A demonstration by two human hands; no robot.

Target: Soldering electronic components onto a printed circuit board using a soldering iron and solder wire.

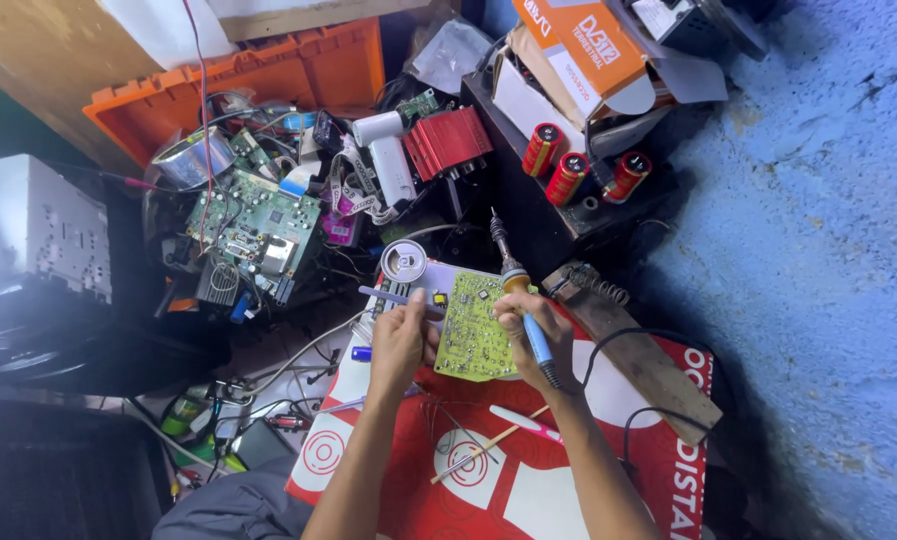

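Your left hand (pixel 401 345) pinches a thin blue-grey tool (pixel 387 296) and rests against the left edge of the yellow-green circuit board (pixel 476 327), which lies on the red and white sheet (pixel 569 480) between your two hands. Your right hand (pixel 534 340) has its grip closed around the blue handle of the soldering iron (pixel 517 285), whose tip points away from you, above the board's far edge. A small round tin (pixel 404 262) sits just beyond the board.
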